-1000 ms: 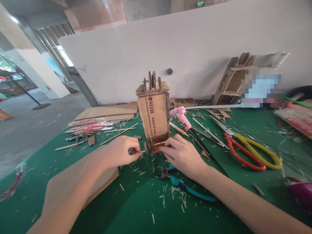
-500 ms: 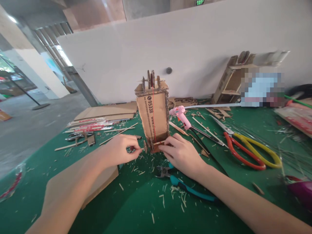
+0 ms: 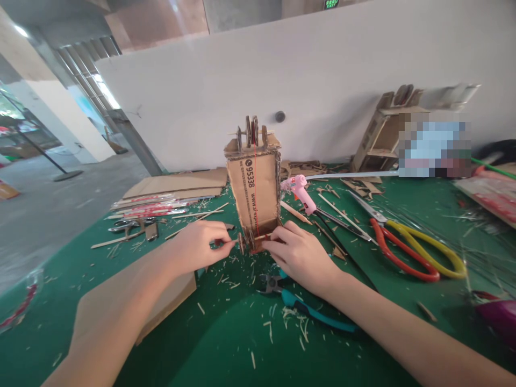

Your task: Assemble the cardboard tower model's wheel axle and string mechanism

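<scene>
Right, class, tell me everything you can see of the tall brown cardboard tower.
The tall brown cardboard tower stands on the green table, its corrugated edges rough, dark printing on its front. Cardboard discs sit on a thin stick across the top; a red string runs down the front. The right hand is at a pale lower stick; the left hand is beside the base.

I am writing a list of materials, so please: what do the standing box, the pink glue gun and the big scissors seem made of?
Standing box: matte brown corrugated cardboard, with printing and ridged cut edges.
Glue gun: probably plastic, from its smooth, evenly pink body.
Scissors: blades likely metal, grey and shiny; red and yellow handles, smooth, plastic or plastic-coated.
</scene>
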Demonstrator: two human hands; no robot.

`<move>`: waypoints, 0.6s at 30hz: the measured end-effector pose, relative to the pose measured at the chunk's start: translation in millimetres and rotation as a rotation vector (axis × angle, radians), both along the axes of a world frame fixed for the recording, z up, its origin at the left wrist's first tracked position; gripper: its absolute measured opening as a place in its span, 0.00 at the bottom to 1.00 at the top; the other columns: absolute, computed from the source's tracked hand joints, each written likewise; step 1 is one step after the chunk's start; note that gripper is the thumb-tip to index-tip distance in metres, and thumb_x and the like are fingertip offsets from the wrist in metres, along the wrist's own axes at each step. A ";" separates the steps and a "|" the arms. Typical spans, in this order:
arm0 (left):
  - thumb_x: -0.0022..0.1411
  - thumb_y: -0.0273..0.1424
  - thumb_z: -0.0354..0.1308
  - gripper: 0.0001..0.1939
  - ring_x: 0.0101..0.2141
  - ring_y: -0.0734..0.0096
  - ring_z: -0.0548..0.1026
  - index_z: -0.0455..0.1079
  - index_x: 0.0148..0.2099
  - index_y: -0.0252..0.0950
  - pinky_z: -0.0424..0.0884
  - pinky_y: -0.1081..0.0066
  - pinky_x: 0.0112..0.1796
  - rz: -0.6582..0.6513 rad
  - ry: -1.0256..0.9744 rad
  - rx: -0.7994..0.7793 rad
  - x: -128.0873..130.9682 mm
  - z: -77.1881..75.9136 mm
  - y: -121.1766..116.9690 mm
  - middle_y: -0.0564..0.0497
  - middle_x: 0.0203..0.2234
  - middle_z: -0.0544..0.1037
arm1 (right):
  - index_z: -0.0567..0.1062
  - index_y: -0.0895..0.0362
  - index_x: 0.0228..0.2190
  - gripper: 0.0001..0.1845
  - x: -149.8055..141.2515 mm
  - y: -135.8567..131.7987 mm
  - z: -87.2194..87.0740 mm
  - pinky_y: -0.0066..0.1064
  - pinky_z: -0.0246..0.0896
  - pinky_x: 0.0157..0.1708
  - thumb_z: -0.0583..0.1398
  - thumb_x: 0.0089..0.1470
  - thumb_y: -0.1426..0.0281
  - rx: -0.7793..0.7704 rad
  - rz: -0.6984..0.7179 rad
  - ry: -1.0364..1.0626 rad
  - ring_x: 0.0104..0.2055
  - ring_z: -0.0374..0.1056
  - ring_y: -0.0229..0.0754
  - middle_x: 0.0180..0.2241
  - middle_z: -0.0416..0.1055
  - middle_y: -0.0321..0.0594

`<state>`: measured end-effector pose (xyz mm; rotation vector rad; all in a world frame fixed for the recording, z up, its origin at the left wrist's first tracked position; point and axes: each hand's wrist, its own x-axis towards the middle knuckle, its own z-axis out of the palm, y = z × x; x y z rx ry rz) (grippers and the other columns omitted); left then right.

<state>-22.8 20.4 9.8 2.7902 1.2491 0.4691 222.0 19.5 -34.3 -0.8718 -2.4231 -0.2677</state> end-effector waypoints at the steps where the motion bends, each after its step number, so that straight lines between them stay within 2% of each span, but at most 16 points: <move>1: 0.63 0.31 0.50 0.13 0.28 0.71 0.73 0.70 0.27 0.38 0.67 0.71 0.30 0.000 0.003 0.007 -0.2 -0.4 0.3 0.54 0.21 0.72 | 0.77 0.56 0.33 0.12 0.0 0.3 -0.4 0.30 0.58 0.32 0.53 0.57 0.76 -0.003 0.000 0.005 0.34 0.57 0.41 0.30 0.68 0.41; 7: 0.64 0.30 0.47 0.15 0.28 0.71 0.73 0.70 0.26 0.38 0.66 0.72 0.28 -0.004 0.050 0.059 -1.4 -4.7 2.6 0.53 0.21 0.72 | 0.77 0.56 0.32 0.13 0.1 0.5 -1.2 0.30 0.58 0.32 0.53 0.57 0.77 0.016 0.011 0.016 0.34 0.57 0.40 0.29 0.67 0.40; 18: 0.62 0.28 0.48 0.13 0.26 0.72 0.71 0.68 0.26 0.38 0.63 0.71 0.28 0.037 0.100 0.078 -3.9 -11.3 6.6 0.54 0.22 0.72 | 0.77 0.56 0.32 0.13 1.7 0.8 -0.9 0.30 0.57 0.31 0.53 0.58 0.76 -0.001 0.030 0.001 0.34 0.57 0.40 0.30 0.68 0.40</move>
